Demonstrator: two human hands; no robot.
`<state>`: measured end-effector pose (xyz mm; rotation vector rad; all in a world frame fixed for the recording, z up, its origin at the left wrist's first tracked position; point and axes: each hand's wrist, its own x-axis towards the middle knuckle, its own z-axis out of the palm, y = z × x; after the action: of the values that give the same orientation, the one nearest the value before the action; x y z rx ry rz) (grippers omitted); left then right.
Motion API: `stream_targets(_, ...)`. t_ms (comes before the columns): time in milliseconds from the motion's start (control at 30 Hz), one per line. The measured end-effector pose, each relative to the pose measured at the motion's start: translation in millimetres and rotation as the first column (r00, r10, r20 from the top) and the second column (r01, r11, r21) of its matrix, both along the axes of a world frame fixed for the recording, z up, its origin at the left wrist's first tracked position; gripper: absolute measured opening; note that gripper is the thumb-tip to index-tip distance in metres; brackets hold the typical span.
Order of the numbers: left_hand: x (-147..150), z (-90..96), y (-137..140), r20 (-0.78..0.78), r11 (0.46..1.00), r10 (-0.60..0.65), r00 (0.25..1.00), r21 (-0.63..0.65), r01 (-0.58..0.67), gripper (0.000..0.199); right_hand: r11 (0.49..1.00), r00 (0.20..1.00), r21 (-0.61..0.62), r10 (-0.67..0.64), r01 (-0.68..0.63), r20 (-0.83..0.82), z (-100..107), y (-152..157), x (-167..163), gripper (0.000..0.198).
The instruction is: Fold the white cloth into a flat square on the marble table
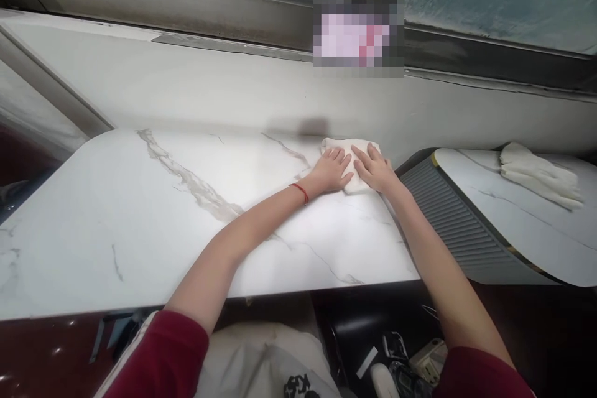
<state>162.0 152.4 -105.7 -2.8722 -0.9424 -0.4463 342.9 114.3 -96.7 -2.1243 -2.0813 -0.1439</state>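
A folded white cloth (358, 184) lies at the far right corner of the marble-patterned tabletop (140, 236). My left hand (332, 170) rests flat on the cloth's left part, fingers spread, a red string bracelet (301, 192) on its wrist. On the cloth's right part lies my right hand (374, 169), its fingers also stretched out and apart. Both palms face down, and neither hand has its fingers wrapped round the cloth. Part of the cloth is hidden under them.
A pale wall (209, 87) runs behind the tabletop, below a window (508, 0). To the right stands a ribbed grey cabinet (448, 224) with a marbled top, bearing crumpled off-white gloves or cloth (538, 175). Small items lie on a black seat (349, 329) below the front edge.
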Motion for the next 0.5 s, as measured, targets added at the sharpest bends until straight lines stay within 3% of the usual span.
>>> stream_targets(267,-21,5.9,-35,-0.04,0.999,-0.039,0.998,0.023,0.04,0.063,0.995,0.999,0.092,0.043,-0.043,0.003,-6,-46,-15,0.06)
stream_targets(433,-60,17.2,-86,-0.103,0.979,-0.18,0.978,0.079,0.189,0.061,0.987,0.996,0.156,0.025,-0.038,0.083,-14,-113,-48,0.059)
stream_targets(500,-81,27.6,-111,-0.192,0.97,-0.211,0.959,0.082,0.23,0.058,0.982,0.984,0.158,0.079,-0.105,0.161,-13,-142,-68,0.059)
